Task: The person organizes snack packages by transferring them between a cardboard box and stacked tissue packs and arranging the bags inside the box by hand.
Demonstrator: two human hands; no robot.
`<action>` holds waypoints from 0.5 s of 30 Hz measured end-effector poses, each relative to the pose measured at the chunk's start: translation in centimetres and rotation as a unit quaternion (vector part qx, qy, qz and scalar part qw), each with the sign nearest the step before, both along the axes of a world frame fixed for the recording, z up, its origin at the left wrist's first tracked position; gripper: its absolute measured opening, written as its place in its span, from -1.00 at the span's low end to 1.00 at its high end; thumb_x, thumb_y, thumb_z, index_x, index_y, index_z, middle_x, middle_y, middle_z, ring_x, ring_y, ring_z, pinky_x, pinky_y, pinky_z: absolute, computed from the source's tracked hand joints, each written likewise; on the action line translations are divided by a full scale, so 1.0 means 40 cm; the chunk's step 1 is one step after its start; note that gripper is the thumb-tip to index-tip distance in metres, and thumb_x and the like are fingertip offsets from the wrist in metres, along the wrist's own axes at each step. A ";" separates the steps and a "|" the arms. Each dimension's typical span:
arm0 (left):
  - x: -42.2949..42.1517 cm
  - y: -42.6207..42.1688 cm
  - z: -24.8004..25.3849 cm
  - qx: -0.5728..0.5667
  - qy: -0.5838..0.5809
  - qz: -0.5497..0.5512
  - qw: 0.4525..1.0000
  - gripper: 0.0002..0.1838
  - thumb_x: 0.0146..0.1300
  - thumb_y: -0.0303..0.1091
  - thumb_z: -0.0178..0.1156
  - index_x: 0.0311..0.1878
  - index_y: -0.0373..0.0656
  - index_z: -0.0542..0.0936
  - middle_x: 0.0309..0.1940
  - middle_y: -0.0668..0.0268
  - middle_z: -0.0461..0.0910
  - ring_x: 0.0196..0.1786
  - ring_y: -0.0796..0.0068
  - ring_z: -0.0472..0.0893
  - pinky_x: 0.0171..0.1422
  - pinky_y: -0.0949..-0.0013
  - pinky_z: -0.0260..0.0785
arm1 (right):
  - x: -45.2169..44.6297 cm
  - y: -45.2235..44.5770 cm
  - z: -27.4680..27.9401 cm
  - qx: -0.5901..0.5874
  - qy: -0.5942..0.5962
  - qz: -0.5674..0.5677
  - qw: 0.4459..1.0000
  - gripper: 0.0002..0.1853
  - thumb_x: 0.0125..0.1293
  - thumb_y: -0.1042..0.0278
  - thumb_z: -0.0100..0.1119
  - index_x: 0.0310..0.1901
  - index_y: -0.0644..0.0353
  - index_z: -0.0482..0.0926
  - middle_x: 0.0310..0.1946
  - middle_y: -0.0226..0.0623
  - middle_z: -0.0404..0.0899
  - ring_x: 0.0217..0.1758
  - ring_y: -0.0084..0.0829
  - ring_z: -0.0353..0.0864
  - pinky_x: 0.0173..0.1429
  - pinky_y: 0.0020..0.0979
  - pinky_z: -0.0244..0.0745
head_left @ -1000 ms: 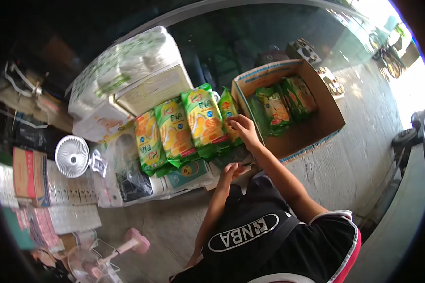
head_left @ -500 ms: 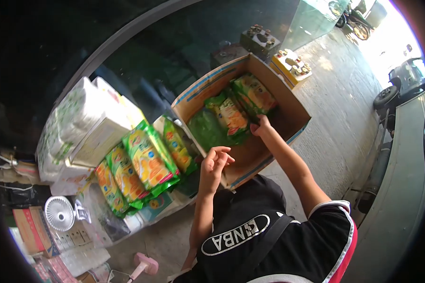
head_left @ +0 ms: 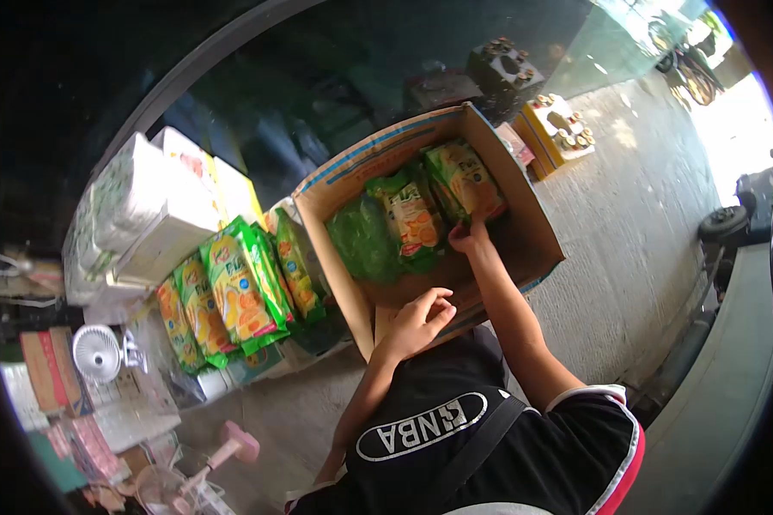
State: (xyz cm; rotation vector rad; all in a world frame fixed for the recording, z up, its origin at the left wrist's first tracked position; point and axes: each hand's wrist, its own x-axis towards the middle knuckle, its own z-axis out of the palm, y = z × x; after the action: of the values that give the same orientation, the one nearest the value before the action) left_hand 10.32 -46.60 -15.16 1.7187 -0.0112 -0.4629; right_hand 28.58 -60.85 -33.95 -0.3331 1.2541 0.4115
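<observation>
An open cardboard box [head_left: 524,184] stands in front of me. Inside it lie two green packs printed with oranges, a right pack [head_left: 465,182] and a middle pack [head_left: 414,219], beside a crumpled green plastic wrapping [head_left: 361,239]. My right hand [head_left: 470,235] reaches into the box, its fingers closed at the near end of the right pack; the fingertips are partly hidden. Over the box's near side hovers my left hand [head_left: 419,323], empty, with loosely bent fingers apart.
Several similar green packs [head_left: 236,287] stand left of the box, by white wrapped bundles [head_left: 129,184]. A white fan [head_left: 97,354] and a pink fan [head_left: 240,442] are lower left. Beyond the box is a yellow-sided carton with bottles [head_left: 554,137]; a glass pane [head_left: 266,112] runs behind.
My left hand has moved right, over the box's near edge. The right hand stays at the right pack's near end. The view has shifted slightly.
</observation>
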 end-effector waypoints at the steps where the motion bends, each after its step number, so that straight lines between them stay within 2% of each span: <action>1: -0.010 0.001 0.006 0.032 -0.011 -0.021 0.999 -0.63 0.23 -0.19 0.05 0.01 -0.21 0.37 -0.25 0.22 0.54 -0.15 0.45 0.53 -0.02 0.42 0.33 | 0.002 -0.016 -0.027 0.031 -0.042 0.010 0.999 -0.50 -0.10 -0.27 0.23 -0.39 0.00 0.41 -0.62 -0.45 0.37 -0.61 -0.56 0.33 -0.56 -0.55 0.22; 2: -0.021 0.002 -0.008 0.037 -0.021 -0.018 0.999 -0.60 0.21 -0.16 0.07 0.02 -0.20 0.37 -0.22 0.17 0.53 -0.11 0.33 0.53 -0.01 0.37 0.33 | 0.009 -0.025 -0.052 0.063 -0.084 0.021 0.994 -0.54 -0.01 -0.25 0.18 -0.42 0.01 0.39 -0.67 -0.46 0.35 -0.67 -0.56 0.30 -0.60 -0.55 0.20; 3: -0.030 0.005 -0.013 0.041 -0.017 0.000 0.999 -0.60 0.21 -0.16 0.07 0.02 -0.20 0.37 -0.22 0.17 0.53 -0.11 0.33 0.53 -0.01 0.37 0.33 | 0.010 -0.023 -0.044 0.068 -0.080 0.039 0.994 -0.54 -0.01 -0.25 0.18 -0.42 0.01 0.39 -0.67 -0.46 0.35 -0.67 -0.56 0.30 -0.60 -0.55 0.20; 5: -0.046 0.012 -0.017 0.100 -0.060 -0.010 0.993 -0.59 0.20 -0.15 0.07 0.02 -0.20 0.37 -0.19 0.14 0.53 -0.08 0.29 0.52 -0.01 0.35 0.33 | 0.005 -0.018 0.005 0.035 -0.080 0.021 0.996 -0.58 0.12 -0.20 0.05 -0.47 0.02 0.35 -0.70 -0.44 0.35 -0.74 -0.54 0.24 -0.64 -0.55 0.18; 7: -0.067 0.020 -0.019 0.107 -0.063 0.014 0.992 -0.60 0.21 -0.15 0.05 0.02 -0.20 0.38 -0.18 0.12 0.52 -0.08 0.22 0.52 -0.02 0.31 0.34 | -0.008 -0.008 0.038 0.029 -0.100 0.049 0.993 -0.58 0.14 -0.19 0.02 -0.49 0.02 0.34 -0.70 -0.44 0.33 -0.73 -0.54 0.24 -0.64 -0.55 0.19; 9: -0.093 0.029 -0.022 0.269 -0.127 0.007 0.955 -0.63 0.21 -0.16 0.03 -0.01 -0.21 0.40 -0.17 0.11 0.52 -0.08 0.19 0.51 -0.05 0.29 0.35 | -0.011 0.007 0.059 0.022 -0.125 0.075 0.989 -0.58 0.16 -0.19 -0.01 -0.50 0.02 0.32 -0.70 -0.43 0.32 -0.73 -0.55 0.24 -0.64 -0.56 0.20; 10: -0.103 0.034 -0.030 0.296 -0.163 0.027 0.941 -0.66 0.21 -0.19 0.01 -0.05 -0.20 0.42 -0.20 0.12 0.52 -0.12 0.17 0.52 -0.10 0.26 0.37 | -0.008 0.014 0.060 0.016 -0.123 0.084 0.989 -0.57 0.17 -0.20 -0.03 -0.51 0.02 0.30 -0.71 -0.44 0.30 -0.73 -0.54 0.23 -0.64 -0.57 0.20; 11: -0.113 0.038 -0.035 0.296 -0.158 0.042 0.941 -0.66 0.21 -0.19 0.01 -0.05 -0.20 0.42 -0.20 0.12 0.52 -0.12 0.17 0.52 -0.10 0.26 0.37 | -0.007 0.019 0.061 0.009 -0.121 0.093 0.988 -0.57 0.18 -0.21 -0.06 -0.52 0.02 0.28 -0.72 -0.44 0.28 -0.74 -0.54 0.21 -0.64 -0.57 0.20; 14: -0.147 0.059 -0.015 0.191 -0.154 0.112 0.963 -0.70 0.17 -0.22 0.04 -0.11 -0.22 0.45 -0.30 0.11 0.53 -0.28 0.12 0.54 -0.17 0.23 0.36 | -0.001 0.020 0.054 -0.030 -0.136 0.133 0.981 -0.58 0.21 -0.18 -0.14 -0.55 -0.01 0.23 -0.73 -0.48 0.25 -0.76 -0.59 0.17 -0.67 -0.54 0.16; 15: -0.163 0.071 -0.008 0.219 -0.167 0.105 0.956 -0.70 0.17 -0.25 0.07 -0.07 -0.19 0.43 -0.29 0.15 0.55 -0.21 0.17 0.55 -0.16 0.26 0.38 | -0.005 0.014 0.068 -0.018 -0.137 0.163 0.977 -0.60 0.22 -0.16 -0.15 -0.54 -0.03 0.21 -0.77 -0.49 0.17 -0.81 -0.57 0.07 -0.74 -0.54 0.04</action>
State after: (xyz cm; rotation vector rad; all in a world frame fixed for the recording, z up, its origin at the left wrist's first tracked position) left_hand 3.82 -43.75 -15.48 2.1904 0.0334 -0.0067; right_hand 28.38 -60.28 -31.23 -0.6105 0.9380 0.6026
